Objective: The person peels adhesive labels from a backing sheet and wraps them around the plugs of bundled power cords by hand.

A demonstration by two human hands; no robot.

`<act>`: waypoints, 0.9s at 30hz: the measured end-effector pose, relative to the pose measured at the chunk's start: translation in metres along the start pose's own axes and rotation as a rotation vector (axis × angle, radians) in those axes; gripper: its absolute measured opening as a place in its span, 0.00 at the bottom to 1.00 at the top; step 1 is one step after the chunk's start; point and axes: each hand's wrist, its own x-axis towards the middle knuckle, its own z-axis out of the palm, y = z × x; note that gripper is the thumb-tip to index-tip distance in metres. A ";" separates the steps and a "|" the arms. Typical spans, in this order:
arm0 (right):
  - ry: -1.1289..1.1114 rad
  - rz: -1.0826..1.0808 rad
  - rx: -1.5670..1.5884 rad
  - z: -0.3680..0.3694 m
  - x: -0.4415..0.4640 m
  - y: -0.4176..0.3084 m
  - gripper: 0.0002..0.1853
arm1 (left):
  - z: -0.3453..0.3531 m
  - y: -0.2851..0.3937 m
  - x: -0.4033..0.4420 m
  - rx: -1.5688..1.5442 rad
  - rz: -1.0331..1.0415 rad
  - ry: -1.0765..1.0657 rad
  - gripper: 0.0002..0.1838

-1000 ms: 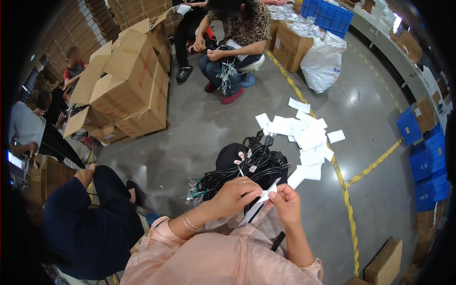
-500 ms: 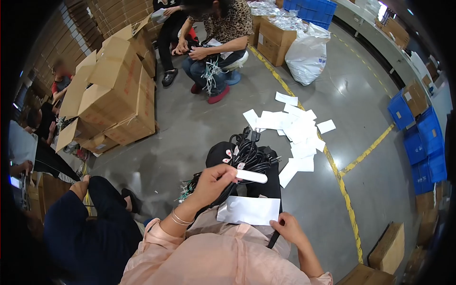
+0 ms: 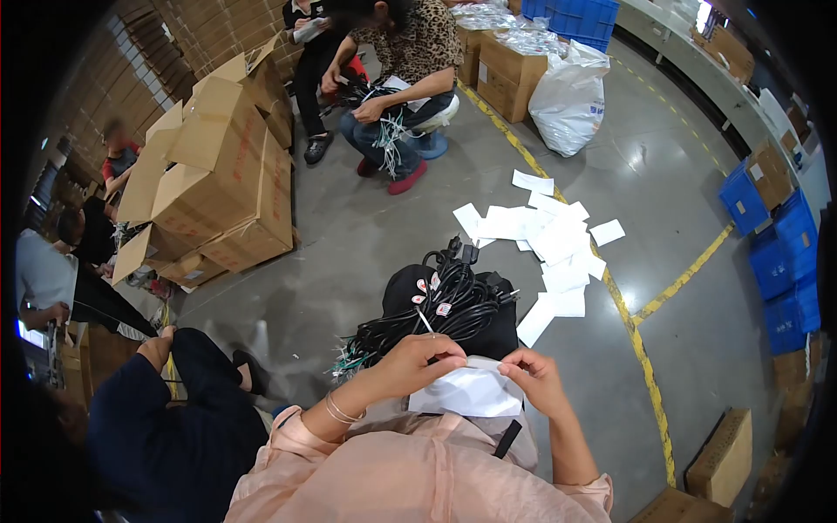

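A white sheet of paper (image 3: 466, 394) lies across my lap, its upper edge raised between my hands. My left hand (image 3: 417, 362) is closed, its thumb and fingertips at that edge. A narrow flat white stick (image 3: 425, 321) juts up from behind its fingers, seen nearly edge-on. My right hand (image 3: 534, 379) pinches the sheet near its upper right corner. Just beyond, on my knees, rests a bundle of black power cords (image 3: 458, 305) with plugs, small red-and-white tags and thin green and white wire ends at the left.
White papers (image 3: 558, 235) are scattered on the floor ahead, by a yellow line. Large cartons (image 3: 209, 192) stand left. A seated person (image 3: 401, 96) handles cords ahead; another person's leg (image 3: 200, 375) is close at my left. Blue bins (image 3: 776, 261) line the right.
My left hand has come down and right, bringing the white stick from above the cords to the paper's upper edge. My right hand has moved up along the paper, and that edge has lifted.
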 end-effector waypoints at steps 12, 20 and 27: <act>0.295 0.244 0.597 -0.021 0.053 0.033 0.20 | 0.007 -0.014 -0.002 1.120 -0.082 0.257 0.44; 0.270 0.163 0.745 -0.003 0.107 0.022 0.23 | -0.041 -0.034 0.003 0.637 -0.221 0.230 0.33; 0.153 -0.051 1.003 0.027 0.123 -0.023 0.22 | -0.068 -0.058 0.007 0.344 -0.128 0.284 0.25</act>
